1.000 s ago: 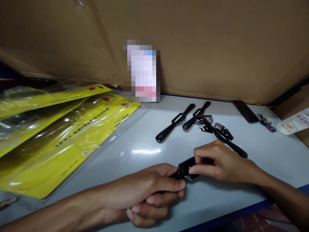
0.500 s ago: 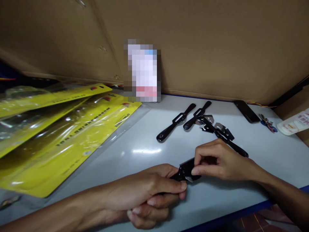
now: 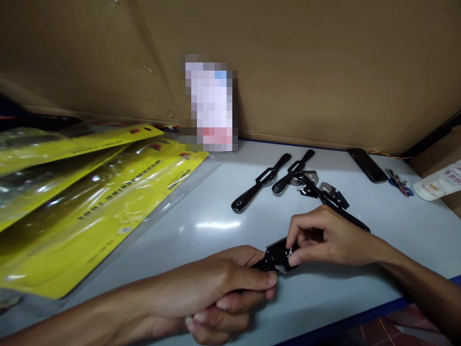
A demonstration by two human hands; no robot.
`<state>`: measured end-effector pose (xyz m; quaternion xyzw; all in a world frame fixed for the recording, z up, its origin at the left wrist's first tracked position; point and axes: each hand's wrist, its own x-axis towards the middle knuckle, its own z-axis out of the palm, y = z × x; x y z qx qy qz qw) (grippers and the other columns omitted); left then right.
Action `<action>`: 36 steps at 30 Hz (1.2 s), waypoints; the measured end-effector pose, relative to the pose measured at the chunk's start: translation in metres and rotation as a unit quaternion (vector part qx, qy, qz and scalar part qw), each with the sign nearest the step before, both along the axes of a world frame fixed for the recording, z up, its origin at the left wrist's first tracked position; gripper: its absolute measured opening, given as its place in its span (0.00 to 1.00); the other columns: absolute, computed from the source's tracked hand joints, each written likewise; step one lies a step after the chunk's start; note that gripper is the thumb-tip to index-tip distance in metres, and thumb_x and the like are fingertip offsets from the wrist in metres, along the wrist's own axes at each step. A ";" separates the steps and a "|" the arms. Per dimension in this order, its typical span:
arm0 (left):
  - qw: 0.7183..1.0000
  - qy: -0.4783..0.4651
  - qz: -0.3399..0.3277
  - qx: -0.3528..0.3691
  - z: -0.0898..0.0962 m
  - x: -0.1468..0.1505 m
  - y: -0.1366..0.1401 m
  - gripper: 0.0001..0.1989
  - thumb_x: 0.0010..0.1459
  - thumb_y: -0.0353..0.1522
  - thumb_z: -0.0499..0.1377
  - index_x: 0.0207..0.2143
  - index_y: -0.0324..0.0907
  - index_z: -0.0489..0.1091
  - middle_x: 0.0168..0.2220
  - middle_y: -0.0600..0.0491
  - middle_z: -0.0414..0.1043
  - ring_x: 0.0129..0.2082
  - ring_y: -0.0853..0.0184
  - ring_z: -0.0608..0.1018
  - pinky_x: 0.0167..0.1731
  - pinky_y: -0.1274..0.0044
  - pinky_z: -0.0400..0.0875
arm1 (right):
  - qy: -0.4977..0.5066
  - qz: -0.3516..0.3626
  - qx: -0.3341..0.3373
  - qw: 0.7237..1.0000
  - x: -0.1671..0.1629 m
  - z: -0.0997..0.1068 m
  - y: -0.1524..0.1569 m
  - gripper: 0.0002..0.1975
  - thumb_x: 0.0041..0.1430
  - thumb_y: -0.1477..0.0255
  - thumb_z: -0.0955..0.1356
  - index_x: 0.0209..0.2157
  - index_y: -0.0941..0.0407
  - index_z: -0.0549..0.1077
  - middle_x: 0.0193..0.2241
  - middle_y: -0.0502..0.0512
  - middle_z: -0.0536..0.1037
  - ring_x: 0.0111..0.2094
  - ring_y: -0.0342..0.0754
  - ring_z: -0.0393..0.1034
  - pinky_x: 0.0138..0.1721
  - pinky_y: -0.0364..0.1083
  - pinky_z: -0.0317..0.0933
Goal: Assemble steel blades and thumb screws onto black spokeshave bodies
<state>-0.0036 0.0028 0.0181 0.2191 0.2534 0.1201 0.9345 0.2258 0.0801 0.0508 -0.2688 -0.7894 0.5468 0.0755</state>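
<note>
Above the surface, left hand wraps the black tool, right hand pinches its small silver screw, plate on, tightness can't tell, while two bare tools and loose plates lie unfitted behind

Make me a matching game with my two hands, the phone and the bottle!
Things:
1. Left hand
2. Right hand
3. Smartphone
4. Bottle

Matches:
A. White, at the picture's right edge
B. Fingertips at a small silver screw
C. Black, lying near the cardboard wall
D. Wrapped around one end of a black spokeshave

Right pairs: 1-D, 2-B, 3-C, 4-A.
</note>
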 end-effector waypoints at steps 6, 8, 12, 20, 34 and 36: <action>1.000 0.010 0.001 0.002 0.000 0.001 0.001 0.11 0.62 0.37 0.64 0.32 0.43 0.66 0.13 0.68 0.51 0.08 0.80 0.44 0.06 0.88 0.43 | -0.016 -0.019 0.213 0.977 -0.011 -0.013 -0.022 0.17 0.63 0.73 0.66 0.20 0.56 0.61 0.17 0.42 0.57 0.20 0.37 0.47 0.25 0.43 0.43; 1.000 0.006 0.003 0.004 -0.001 0.002 0.001 0.12 0.61 0.38 0.64 0.32 0.43 0.66 0.13 0.68 0.51 0.08 0.80 0.45 0.06 0.88 0.43 | -0.020 -0.019 0.235 0.972 -0.013 -0.015 -0.027 0.18 0.62 0.75 0.64 0.19 0.56 0.58 0.17 0.42 0.55 0.20 0.38 0.45 0.25 0.44 0.42; 1.000 0.000 0.003 0.002 -0.001 0.002 0.000 0.12 0.61 0.38 0.65 0.32 0.43 0.65 0.13 0.68 0.51 0.08 0.80 0.44 0.06 0.88 0.43 | -0.031 -0.041 0.147 0.988 -0.010 -0.010 -0.019 0.16 0.63 0.70 0.68 0.21 0.56 0.64 0.16 0.40 0.55 0.19 0.37 0.46 0.24 0.43 0.43; 1.000 0.006 -0.008 0.003 0.000 0.001 0.000 0.13 0.61 0.39 0.65 0.32 0.43 0.65 0.13 0.68 0.51 0.08 0.80 0.44 0.06 0.88 0.43 | -0.002 0.030 -0.026 0.999 0.002 -0.004 0.006 0.09 0.59 0.66 0.74 0.34 0.59 0.78 0.22 0.45 0.71 0.24 0.39 0.61 0.25 0.40 0.52; 1.000 -0.003 -0.006 0.009 0.000 0.001 0.001 0.12 0.62 0.38 0.64 0.32 0.43 0.65 0.13 0.68 0.51 0.07 0.80 0.44 0.05 0.88 0.44 | 0.042 0.014 0.043 0.998 -0.004 -0.007 -0.002 0.09 0.60 0.68 0.73 0.30 0.58 0.80 0.22 0.47 0.73 0.24 0.39 0.62 0.26 0.40 0.55; 1.000 -0.004 -0.005 0.009 0.000 0.001 0.001 0.12 0.62 0.38 0.64 0.32 0.43 0.64 0.13 0.68 0.51 0.07 0.80 0.44 0.05 0.88 0.44 | 0.021 -0.016 0.070 0.997 -0.007 -0.008 -0.009 0.10 0.59 0.68 0.73 0.26 0.58 0.76 0.19 0.44 0.67 0.21 0.38 0.58 0.24 0.40 0.52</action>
